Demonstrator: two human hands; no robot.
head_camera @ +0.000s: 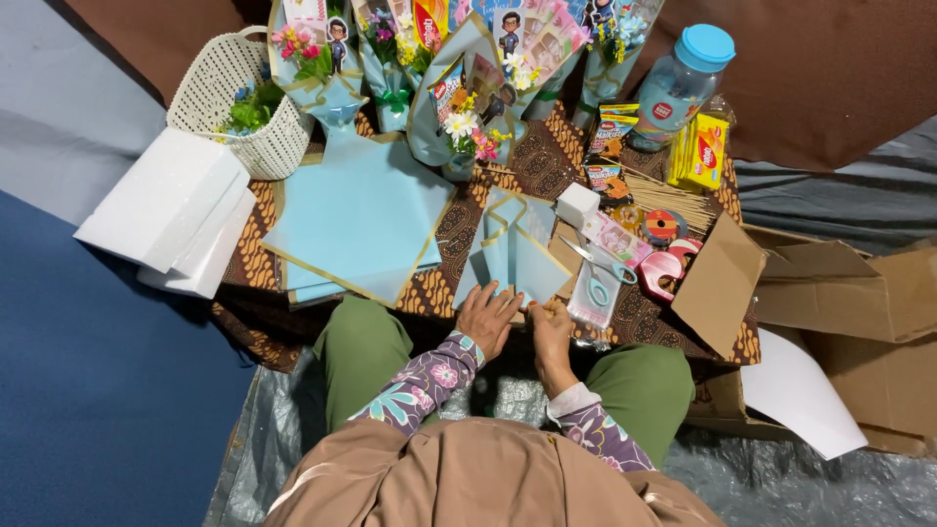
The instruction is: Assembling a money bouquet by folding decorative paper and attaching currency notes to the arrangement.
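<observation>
Blue wrapping sheet (514,256) is pressed flat by the spread left hand (486,317); the right hand (549,327) grip state cannot be told. Creasing is risked; scissors (595,275) lie near.

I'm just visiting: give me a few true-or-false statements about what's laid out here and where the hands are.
1. The left hand rests on the folded light blue wrapping paper. True.
2. The plastic jar has a red lid. False: its lid is blue.
3. Scissors lie right of the folded paper. True.
4. The white woven basket stands on the cardboard box. False: it stands at the far left, beside white foam blocks.
</observation>
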